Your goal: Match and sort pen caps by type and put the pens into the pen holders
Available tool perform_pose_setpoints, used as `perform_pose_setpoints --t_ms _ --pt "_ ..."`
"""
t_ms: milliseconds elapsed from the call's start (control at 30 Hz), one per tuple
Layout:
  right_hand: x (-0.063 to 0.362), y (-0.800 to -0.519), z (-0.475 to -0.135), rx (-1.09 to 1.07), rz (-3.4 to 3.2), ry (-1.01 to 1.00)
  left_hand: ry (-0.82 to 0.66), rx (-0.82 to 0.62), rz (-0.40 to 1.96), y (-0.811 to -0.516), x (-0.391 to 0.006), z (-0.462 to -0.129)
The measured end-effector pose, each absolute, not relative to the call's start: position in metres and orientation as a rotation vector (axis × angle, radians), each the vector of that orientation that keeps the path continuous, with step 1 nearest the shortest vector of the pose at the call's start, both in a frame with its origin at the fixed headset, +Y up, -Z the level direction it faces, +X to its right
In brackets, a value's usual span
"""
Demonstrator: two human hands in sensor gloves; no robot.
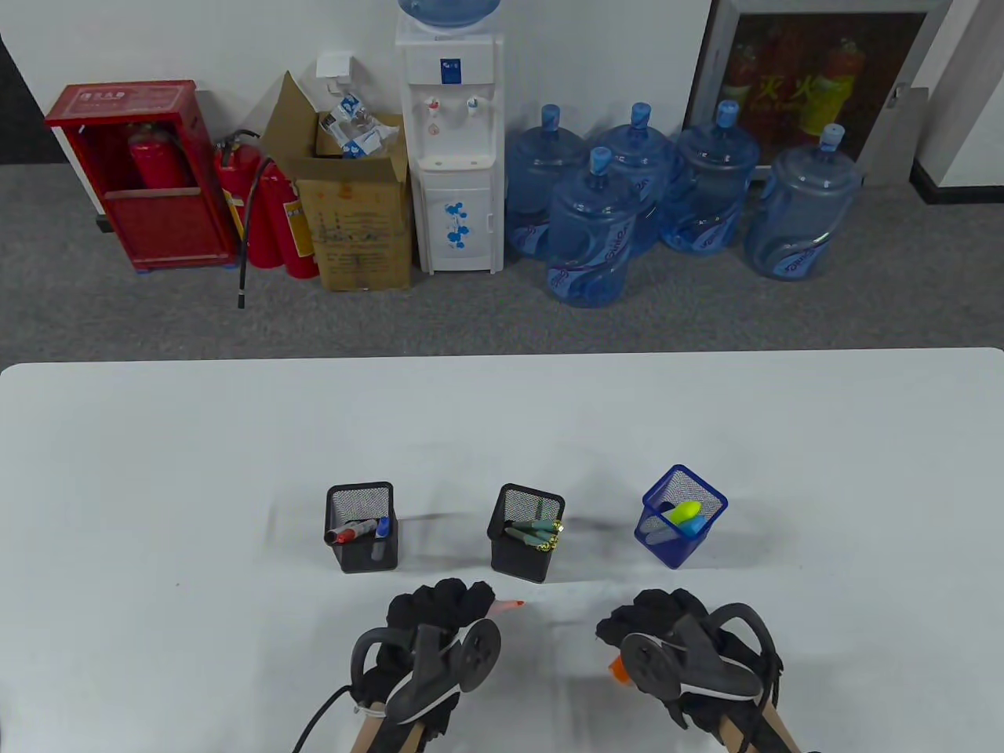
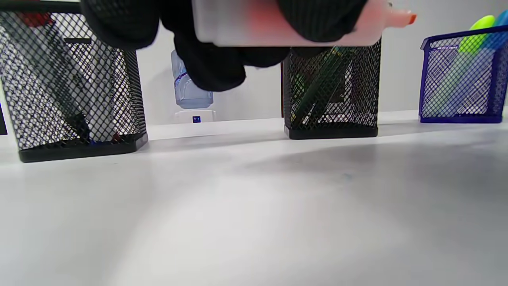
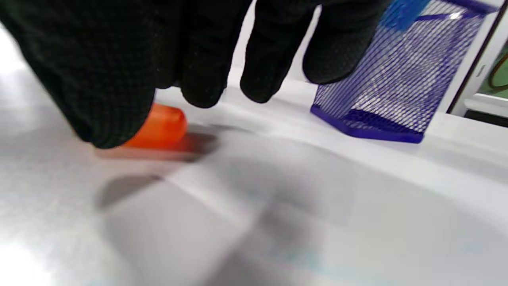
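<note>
On the table [image 1: 157,471] I count three holders; the blue holder [image 1: 684,514] stands rightmost. My left hand [image 1: 443,608] grips an uncapped orange highlighter [image 2: 285,24]. My right hand [image 1: 651,620] pinches its orange cap [image 3: 160,127] left of that holder. I'd align cap and tip squarely.

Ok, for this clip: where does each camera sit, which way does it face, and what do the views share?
Table view: above, looking down and forward over the white table; left hand and right hand show.
Left wrist view: low over the table, facing the three holders; gloved fingers grip an orange highlighter.
Right wrist view: low, tilted; gloved fingers at an orange cap.
Shared: the blue holder appears in all three.
</note>
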State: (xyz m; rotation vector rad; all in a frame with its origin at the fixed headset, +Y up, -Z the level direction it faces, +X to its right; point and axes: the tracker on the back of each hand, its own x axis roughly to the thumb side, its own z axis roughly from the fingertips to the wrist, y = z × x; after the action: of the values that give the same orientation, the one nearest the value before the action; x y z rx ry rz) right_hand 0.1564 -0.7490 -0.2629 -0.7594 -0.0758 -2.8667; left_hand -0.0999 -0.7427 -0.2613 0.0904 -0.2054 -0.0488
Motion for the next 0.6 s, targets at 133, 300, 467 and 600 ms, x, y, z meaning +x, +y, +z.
perform_pose_setpoints --t_ms 133,300,467,600 --pt "0.151 -0.755 -0.262 -0.773 -2.84 -0.066 -0.202 0.08 -0.038 -0.743 -0.1 -0.262" --pt "0.149 -0.762 -0.263 -0.768 -2.847 -0.016 -0.205 0.068 -0.048 -0.744 -0.099 -0.262" --pt "0.144 -0.767 -0.265 -0.751 -2.86 -0.011 -0.219 0.071 -0.037 -0.743 -0.098 -0.26" --pt "0.146 -0.76 -0.269 -0.698 -2.928 0.081 -0.252 0.098 0.018 -0.74 -0.095 -0.257"
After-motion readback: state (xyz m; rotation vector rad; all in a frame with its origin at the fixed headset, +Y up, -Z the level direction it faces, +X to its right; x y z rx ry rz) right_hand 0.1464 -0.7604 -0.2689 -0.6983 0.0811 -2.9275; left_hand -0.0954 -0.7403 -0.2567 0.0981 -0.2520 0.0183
